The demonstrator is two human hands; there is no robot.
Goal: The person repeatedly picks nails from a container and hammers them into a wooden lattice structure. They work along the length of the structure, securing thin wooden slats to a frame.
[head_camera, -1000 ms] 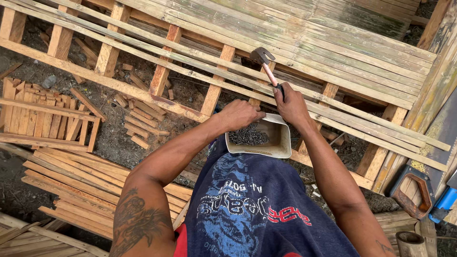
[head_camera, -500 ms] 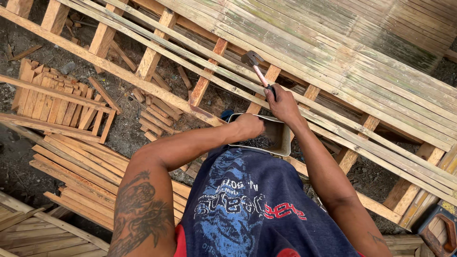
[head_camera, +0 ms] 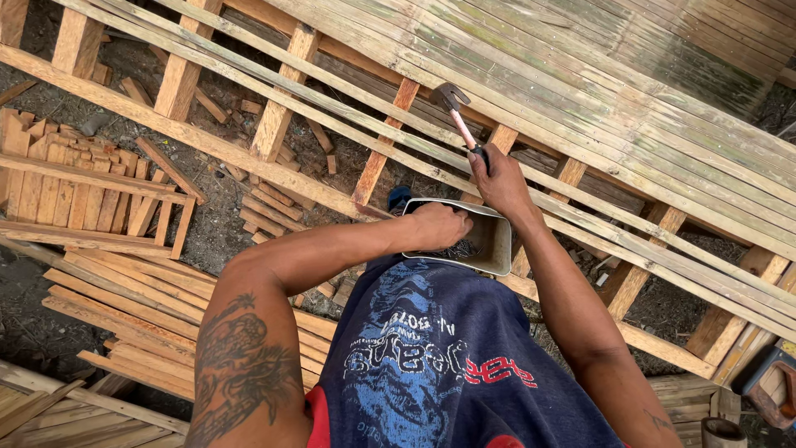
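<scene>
Head view looks straight down over my dark blue printed shirt point(head_camera: 439, 365) onto a frame of pale wooden joists point(head_camera: 377, 162) partly covered with split bamboo slats point(head_camera: 580, 75).

My right hand point(head_camera: 502, 182) is wrapped fully round the handle of a claw hammer with a pinkish shaft and dark steel head point(head_camera: 452, 104). The fingers are closed tight low on the handle, and the head is raised and tilted up and away from me. Gripping that far down looks to me like a hold for swinging, and it keeps the head over the loose long slats point(head_camera: 531, 178) that cross the joists just ahead of my knuckles.

My left hand point(head_camera: 439, 226) is curled down into a rectangular grey metal tin point(head_camera: 497, 245) that sits close against my body, between my forearms. The fingertips are bunched inside it, on a dark heap of small nails point(head_camera: 460, 249). I cannot tell whether they have actually pinched one, since the knuckles hide the tips. The tin seems placed so that either hand can reach it without my shifting.

Under the open part of the frame lies bare dirt scattered with short wood offcuts point(head_camera: 265, 203). To my left are a small slatted wooden panel point(head_camera: 91, 195) and a stack of long pale battens point(head_camera: 116, 311), lying flat and well apart from the tin.
</scene>
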